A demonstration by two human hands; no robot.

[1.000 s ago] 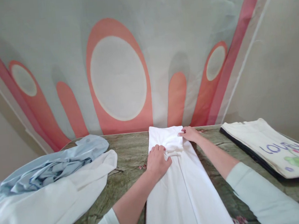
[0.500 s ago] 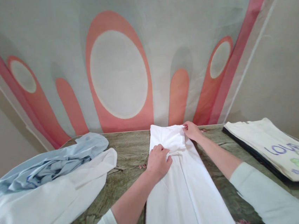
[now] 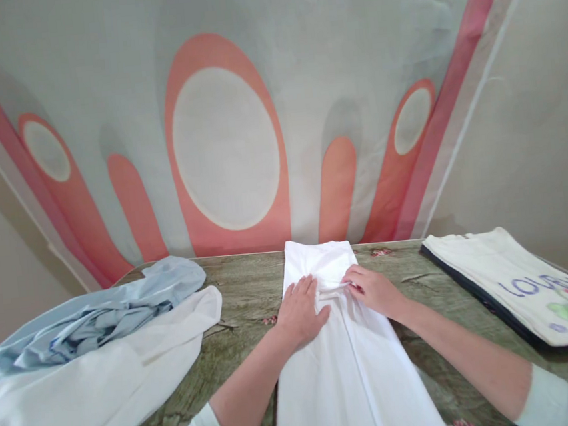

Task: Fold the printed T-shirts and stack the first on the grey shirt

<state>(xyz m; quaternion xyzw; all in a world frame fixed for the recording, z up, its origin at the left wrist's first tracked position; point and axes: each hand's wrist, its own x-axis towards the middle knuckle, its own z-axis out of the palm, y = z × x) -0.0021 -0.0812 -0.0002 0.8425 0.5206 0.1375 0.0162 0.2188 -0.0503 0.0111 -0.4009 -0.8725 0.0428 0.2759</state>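
Observation:
A long white garment, folded into a narrow strip, lies lengthwise on the wood-patterned table. Its far end is doubled back into a short flap. My left hand rests flat on the cloth's left side, fingers stretched out, at the flap's lower edge. Across from it, my right hand pinches the cloth at the right end of that edge, thumb and fingers together. A few wrinkles run between the two hands.
To the left lie a rumpled light blue garment and a loose white garment. Folded clothes, cream with printed lettering on top and dark beneath, sit at the right. Behind the table stands a patterned wall.
My right hand has come down and toward me from the strip's far right corner to the flap's lower edge. My left hand stays in place, its fingers now flatter.

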